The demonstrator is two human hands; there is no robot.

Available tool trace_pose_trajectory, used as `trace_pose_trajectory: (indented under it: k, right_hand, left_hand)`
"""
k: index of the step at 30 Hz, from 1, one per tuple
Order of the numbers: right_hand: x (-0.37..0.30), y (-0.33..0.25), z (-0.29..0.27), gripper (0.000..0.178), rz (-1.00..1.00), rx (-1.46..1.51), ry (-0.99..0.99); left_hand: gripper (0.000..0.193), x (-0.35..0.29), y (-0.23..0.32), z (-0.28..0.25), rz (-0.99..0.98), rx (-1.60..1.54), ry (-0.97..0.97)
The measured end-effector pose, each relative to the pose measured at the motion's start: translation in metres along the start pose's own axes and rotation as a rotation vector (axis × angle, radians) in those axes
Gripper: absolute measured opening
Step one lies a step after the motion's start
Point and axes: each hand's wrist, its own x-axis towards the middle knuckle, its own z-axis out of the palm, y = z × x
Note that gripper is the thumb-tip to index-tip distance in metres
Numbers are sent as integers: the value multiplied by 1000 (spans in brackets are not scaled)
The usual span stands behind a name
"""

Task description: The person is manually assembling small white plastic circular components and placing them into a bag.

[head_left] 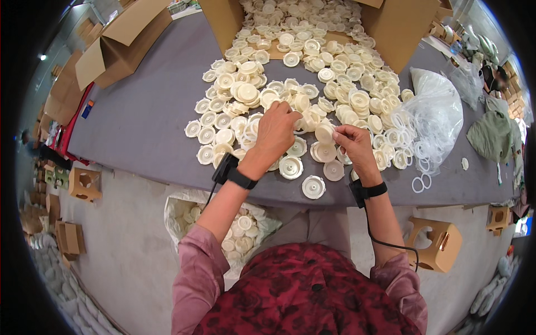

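My right hand pinches a round cream plastic cap by its edge, between thumb and fingertips. To its left, my left hand is over the pile with its fingers curled down and together. Whatever those fingertips hold is hidden. Around both hands lie many cream caps with scalloped rims, some face up and some face down. One cap sits apart near the table's front edge. Thin white plastic rings lie loose at the right of the caps, several of them spilling from a clear plastic bag.
An open cardboard box at the table's far side spills more caps onto the grey tabletop. Another carton stands at the far left. Below the front edge, a white sack holds more caps. Grey-green cloth lies at the right.
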Motion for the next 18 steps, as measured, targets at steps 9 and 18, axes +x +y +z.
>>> trace_pose_trajectory:
  k: [9,18]
  right_hand:
    - [-19,11,-15,12,15,268,80]
    - [-45,12,-12,13,38,329,75]
  left_hand:
    - [3,30,-21,29,251,344,-91]
    - [16,44,-18,-13,-33,-81,-36]
